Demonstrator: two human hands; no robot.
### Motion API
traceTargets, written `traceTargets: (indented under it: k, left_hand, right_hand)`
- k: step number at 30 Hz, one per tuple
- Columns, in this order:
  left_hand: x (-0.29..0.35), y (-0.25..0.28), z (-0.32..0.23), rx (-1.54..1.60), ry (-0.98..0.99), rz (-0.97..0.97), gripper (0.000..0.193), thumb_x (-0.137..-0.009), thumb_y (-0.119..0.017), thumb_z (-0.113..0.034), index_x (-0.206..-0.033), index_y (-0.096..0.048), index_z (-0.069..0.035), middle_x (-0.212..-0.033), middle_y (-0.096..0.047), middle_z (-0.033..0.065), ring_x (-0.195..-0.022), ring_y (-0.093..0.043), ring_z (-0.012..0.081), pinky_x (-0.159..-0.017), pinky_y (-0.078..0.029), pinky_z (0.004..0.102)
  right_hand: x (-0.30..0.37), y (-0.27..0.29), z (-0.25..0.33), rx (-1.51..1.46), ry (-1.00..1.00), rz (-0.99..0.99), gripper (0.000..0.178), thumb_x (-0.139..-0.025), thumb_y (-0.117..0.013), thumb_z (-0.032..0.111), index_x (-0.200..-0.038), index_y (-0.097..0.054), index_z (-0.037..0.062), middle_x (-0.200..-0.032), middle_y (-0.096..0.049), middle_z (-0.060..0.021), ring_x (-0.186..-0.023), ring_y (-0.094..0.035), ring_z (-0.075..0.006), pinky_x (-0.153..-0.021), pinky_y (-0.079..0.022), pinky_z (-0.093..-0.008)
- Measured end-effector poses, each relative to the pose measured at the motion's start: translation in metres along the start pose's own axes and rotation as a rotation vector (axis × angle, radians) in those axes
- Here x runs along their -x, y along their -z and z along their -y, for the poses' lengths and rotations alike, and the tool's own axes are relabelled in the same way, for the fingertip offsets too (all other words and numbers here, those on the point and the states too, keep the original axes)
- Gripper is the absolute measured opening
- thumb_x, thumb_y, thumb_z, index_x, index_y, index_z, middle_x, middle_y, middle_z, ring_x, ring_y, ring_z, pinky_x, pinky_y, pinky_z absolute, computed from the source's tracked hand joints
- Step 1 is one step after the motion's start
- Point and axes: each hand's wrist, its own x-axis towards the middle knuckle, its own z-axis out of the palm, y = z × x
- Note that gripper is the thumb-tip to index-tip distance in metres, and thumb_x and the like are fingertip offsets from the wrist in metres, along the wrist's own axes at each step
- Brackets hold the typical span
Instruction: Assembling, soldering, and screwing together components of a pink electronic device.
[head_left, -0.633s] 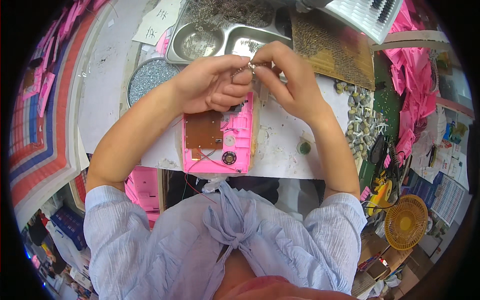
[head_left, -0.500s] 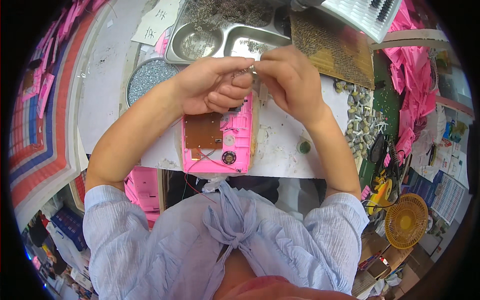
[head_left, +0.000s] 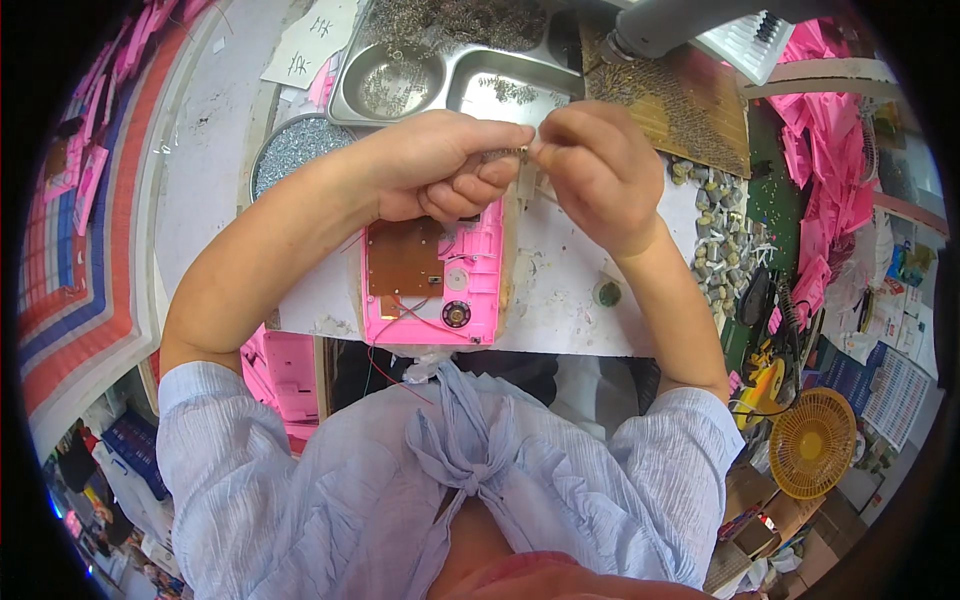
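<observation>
Above the far end of a pink plastic housing, my two hands meet at the fingertips. My left hand is closed, its thumb pressed over curled fingers, around small metal pieces that look like springs. My right hand pinches at the left thumb tip; whatever is between its fingers is too small to make out. The housing lies open, with a brown circuit board, a round black speaker and thin red wires inside. My left hand hides part of its far end.
Beyond my hands stands a metal compartment tray with piles of small springs. A round bowl of small screws is at left. To the right are a board covered with metal pins, a heap of small grey parts and a yellow basket.
Both hands have shifted slightly right, still meeting at the fingertips. A grey, tube-like object has come further into view at the top right.
</observation>
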Motion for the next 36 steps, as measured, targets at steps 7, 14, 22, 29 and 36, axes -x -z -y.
traceTargets:
  k: [7,14,22,29,36]
  left_hand:
    - [-0.003,-0.004,0.004,-0.129,-0.355,-0.104,0.038,-0.103,-0.053,-0.034,-0.074,-0.054,-0.009,-0.062,-0.046,-0.0041,-0.051,-0.038,0.0047,-0.045,-0.029,0.0199]
    - [-0.015,0.004,-0.001,-1.052,-1.096,-0.445,0.040,-0.106,-0.048,-0.036,-0.077,-0.053,-0.009,-0.066,-0.050,-0.0015,-0.055,-0.042,0.0056,-0.050,-0.032,0.0216]
    - [0.001,0.006,-0.020,0.060,-0.124,0.061,0.042,-0.106,-0.048,-0.042,-0.074,-0.046,-0.015,-0.059,-0.036,-0.0071,-0.044,-0.028,0.0017,-0.038,-0.019,0.0181]
    - [-0.007,-0.009,-0.001,-0.276,-0.118,-0.036,0.037,-0.104,-0.052,-0.034,-0.073,-0.051,-0.012,-0.063,-0.042,-0.0061,-0.049,-0.032,0.0037,-0.042,-0.024,0.0215]
    - [-0.002,-0.004,0.019,-1.473,-1.033,-0.614,0.021,-0.096,-0.061,-0.023,-0.095,-0.060,-0.002,-0.088,-0.062,0.0165,-0.081,-0.062,0.0379,-0.070,-0.049,0.0453]
  right_hand:
    - [-0.004,-0.006,0.013,-0.315,-0.561,-0.023,0.016,-0.075,-0.075,0.005,-0.082,-0.061,0.0054,-0.086,-0.063,-0.0067,-0.079,-0.064,-0.0205,-0.057,-0.050,-0.0316]
    - [-0.022,0.008,-0.005,-1.001,-1.253,0.258,0.044,-0.104,-0.056,0.037,-0.075,-0.062,0.0046,-0.061,-0.059,-0.0019,-0.057,-0.058,-0.0097,-0.052,-0.043,-0.0231]
    - [-0.002,-0.006,-0.018,-0.124,-0.241,0.048,0.023,-0.082,-0.077,0.010,-0.099,-0.063,0.0048,-0.091,-0.066,-0.0087,-0.077,-0.064,-0.0245,-0.061,-0.051,-0.0345]
    - [-0.003,0.003,-0.012,-0.062,-0.152,0.117,0.025,-0.077,-0.075,0.004,-0.099,-0.063,0.0062,-0.095,-0.067,-0.0109,-0.076,-0.064,-0.0308,-0.065,-0.053,-0.0362]
    - [-0.005,0.013,0.001,-0.712,-1.227,0.331,0.027,-0.097,-0.067,0.027,-0.089,-0.067,0.0010,-0.073,-0.061,0.0000,-0.064,-0.053,-0.0074,-0.055,-0.042,-0.0264]
